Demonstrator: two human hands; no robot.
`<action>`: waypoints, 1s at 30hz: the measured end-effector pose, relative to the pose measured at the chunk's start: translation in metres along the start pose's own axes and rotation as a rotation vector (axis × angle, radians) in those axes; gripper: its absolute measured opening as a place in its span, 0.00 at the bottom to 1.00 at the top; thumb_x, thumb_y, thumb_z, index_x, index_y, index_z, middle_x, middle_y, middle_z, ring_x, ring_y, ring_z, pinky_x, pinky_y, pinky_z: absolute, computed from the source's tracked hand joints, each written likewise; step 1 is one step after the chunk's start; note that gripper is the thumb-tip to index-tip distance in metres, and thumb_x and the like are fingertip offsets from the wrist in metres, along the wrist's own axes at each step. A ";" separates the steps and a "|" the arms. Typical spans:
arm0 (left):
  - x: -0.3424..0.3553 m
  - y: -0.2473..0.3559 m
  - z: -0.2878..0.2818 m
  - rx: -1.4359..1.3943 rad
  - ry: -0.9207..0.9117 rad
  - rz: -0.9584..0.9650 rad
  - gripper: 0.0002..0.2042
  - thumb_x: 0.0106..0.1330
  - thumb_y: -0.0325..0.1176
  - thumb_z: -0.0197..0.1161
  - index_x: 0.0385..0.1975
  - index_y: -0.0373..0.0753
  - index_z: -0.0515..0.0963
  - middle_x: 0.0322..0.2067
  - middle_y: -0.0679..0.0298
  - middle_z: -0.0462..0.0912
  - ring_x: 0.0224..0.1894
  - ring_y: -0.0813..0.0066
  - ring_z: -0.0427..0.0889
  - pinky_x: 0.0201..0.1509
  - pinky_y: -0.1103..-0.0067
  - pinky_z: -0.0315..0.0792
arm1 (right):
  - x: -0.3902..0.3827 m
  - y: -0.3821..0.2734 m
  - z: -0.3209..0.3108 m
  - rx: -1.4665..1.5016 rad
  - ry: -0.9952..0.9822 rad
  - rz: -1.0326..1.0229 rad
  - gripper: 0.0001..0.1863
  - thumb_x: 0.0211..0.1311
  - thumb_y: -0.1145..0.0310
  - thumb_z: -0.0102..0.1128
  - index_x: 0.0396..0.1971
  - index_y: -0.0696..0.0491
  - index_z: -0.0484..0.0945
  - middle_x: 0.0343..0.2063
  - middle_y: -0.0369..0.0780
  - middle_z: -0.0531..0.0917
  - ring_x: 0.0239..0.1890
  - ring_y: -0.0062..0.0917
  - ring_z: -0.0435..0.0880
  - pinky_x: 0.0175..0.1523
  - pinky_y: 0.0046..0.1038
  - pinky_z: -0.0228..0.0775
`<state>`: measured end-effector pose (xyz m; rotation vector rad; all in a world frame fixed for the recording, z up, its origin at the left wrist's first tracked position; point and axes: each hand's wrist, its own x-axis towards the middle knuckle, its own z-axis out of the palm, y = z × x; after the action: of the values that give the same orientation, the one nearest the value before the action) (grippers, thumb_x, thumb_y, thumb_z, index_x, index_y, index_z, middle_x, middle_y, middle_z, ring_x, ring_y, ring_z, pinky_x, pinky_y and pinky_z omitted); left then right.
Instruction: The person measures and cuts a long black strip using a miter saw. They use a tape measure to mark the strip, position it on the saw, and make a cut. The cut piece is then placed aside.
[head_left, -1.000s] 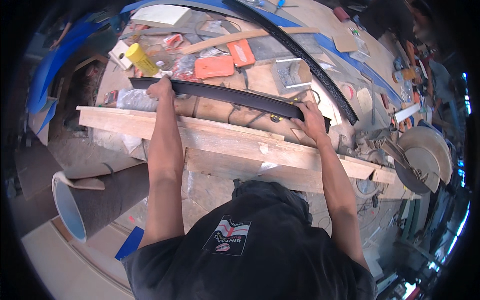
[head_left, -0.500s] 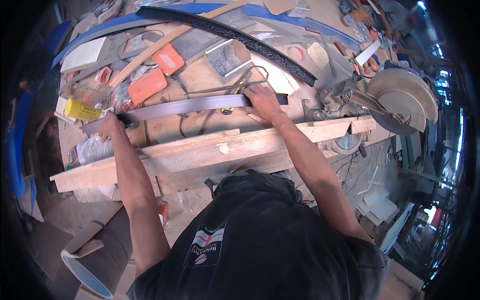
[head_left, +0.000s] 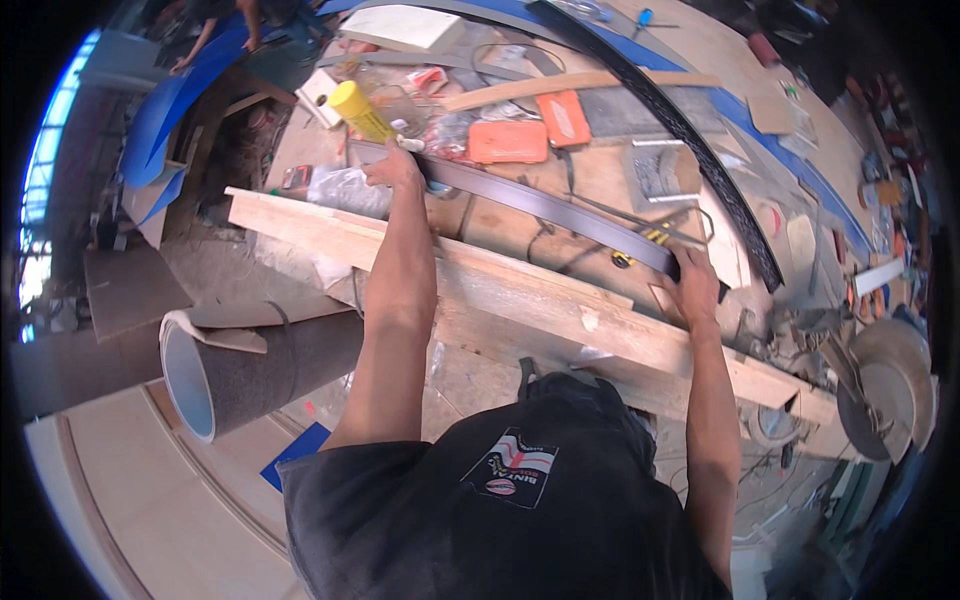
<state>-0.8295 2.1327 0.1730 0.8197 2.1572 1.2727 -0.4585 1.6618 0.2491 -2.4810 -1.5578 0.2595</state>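
Note:
A long, narrow grey strip (head_left: 550, 207) with a smooth sheen and dark patches near its ends lies between my hands, above the cluttered bench. My left hand (head_left: 397, 170) is closed on its left end, beside a yellow cylindrical bottle (head_left: 361, 112). Towards the other end, my right hand (head_left: 694, 287) has its fingers curled over the strip. Just past that hand lies a yellow-and-black tool (head_left: 640, 246), partly covered by the strip. A pale wooden beam (head_left: 470, 268) runs under my forearms, along the bench's near side.
Two orange boxes (head_left: 508, 142) sit behind the strip. A long black textured strip (head_left: 670, 110) crosses the far bench. At right stands a circular mitre saw (head_left: 885, 385). A grey roll (head_left: 270, 365) lies at lower left. Another person's hands (head_left: 250, 42) show at upper left.
The view has turned left, so the bench appears swung round and more floor shows at left. Both hands stay on the grey strip's ends.

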 end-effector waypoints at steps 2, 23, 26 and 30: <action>0.010 0.005 -0.011 -0.223 -0.015 0.077 0.39 0.71 0.38 0.69 0.74 0.21 0.57 0.72 0.36 0.61 0.74 0.41 0.67 0.79 0.58 0.66 | -0.001 0.000 -0.004 -0.045 -0.014 -0.010 0.34 0.52 0.62 0.82 0.62 0.45 0.81 0.55 0.40 0.85 0.58 0.39 0.82 0.64 0.41 0.77; 0.058 -0.010 -0.015 -0.104 -0.088 0.271 0.20 0.69 0.31 0.70 0.58 0.28 0.85 0.54 0.49 0.90 0.54 0.58 0.90 0.61 0.65 0.81 | -0.007 0.018 -0.005 -0.070 -0.011 -0.022 0.31 0.56 0.59 0.79 0.61 0.45 0.82 0.55 0.40 0.86 0.59 0.39 0.83 0.63 0.41 0.79; 0.082 -0.026 0.002 -0.096 -0.108 0.140 0.19 0.65 0.35 0.73 0.51 0.28 0.88 0.49 0.50 0.92 0.50 0.56 0.91 0.59 0.62 0.82 | -0.005 0.023 0.000 -0.098 -0.017 0.007 0.31 0.56 0.57 0.79 0.61 0.42 0.82 0.57 0.38 0.86 0.62 0.37 0.83 0.66 0.41 0.78; 0.096 -0.022 0.003 0.097 -0.212 0.115 0.24 0.66 0.37 0.71 0.54 0.22 0.83 0.51 0.50 0.89 0.49 0.54 0.89 0.53 0.59 0.86 | -0.008 0.025 0.005 -0.051 -0.019 0.041 0.30 0.57 0.59 0.78 0.61 0.40 0.82 0.56 0.37 0.85 0.64 0.36 0.81 0.68 0.44 0.75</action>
<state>-0.8994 2.1944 0.1413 1.0819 2.0394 1.0870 -0.4411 1.6444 0.2379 -2.5583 -1.5413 0.2544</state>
